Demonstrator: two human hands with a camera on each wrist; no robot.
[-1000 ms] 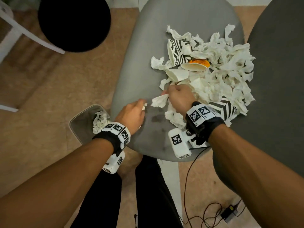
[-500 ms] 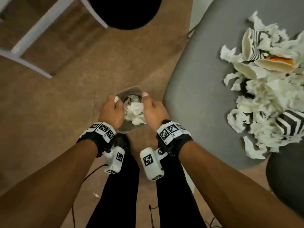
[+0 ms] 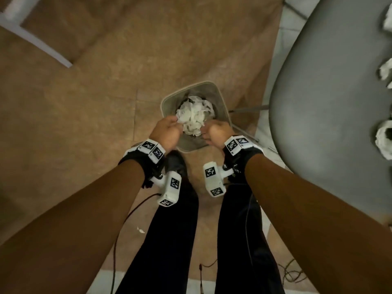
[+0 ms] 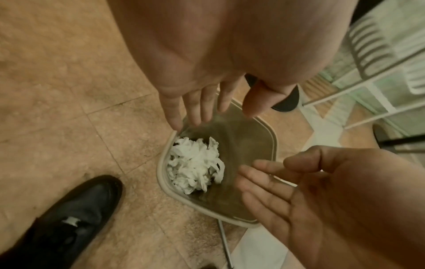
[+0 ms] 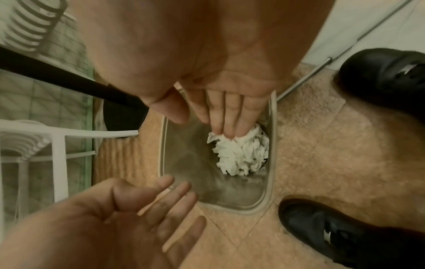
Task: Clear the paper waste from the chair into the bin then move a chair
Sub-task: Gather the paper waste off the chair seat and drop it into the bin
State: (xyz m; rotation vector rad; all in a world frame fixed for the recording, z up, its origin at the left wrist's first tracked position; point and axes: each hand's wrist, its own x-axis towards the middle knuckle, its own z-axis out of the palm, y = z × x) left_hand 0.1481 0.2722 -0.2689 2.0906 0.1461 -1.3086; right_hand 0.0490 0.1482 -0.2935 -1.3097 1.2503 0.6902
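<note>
1. Both hands hover over the bin (image 3: 220, 98), left hand (image 3: 167, 132) and right hand (image 3: 216, 132) with fingers spread, holding nothing.
2. Paper (image 3: 194, 117) lies inside the bin.
3. More scraps sit on the chair (image 3: 328, 102).

Both arms reach forward and down, forearms bare, each wrist wrapped in a black band carrying white marker blocks. The left hand (image 3: 167, 132) hangs over the near-left rim of the bin (image 3: 222, 98), and the right hand (image 3: 216, 132) hangs over its near-right rim, the two facing each other across the opening. In the wrist views both palms are spread, fingers (image 4: 195, 109) straight to loosely bent and slightly parted, holding nothing. The right hand's fingertips (image 5: 230, 125) point down into the bin. The legs stand just behind the bin, black shoes (image 5: 340, 234) planted near it.
</note>
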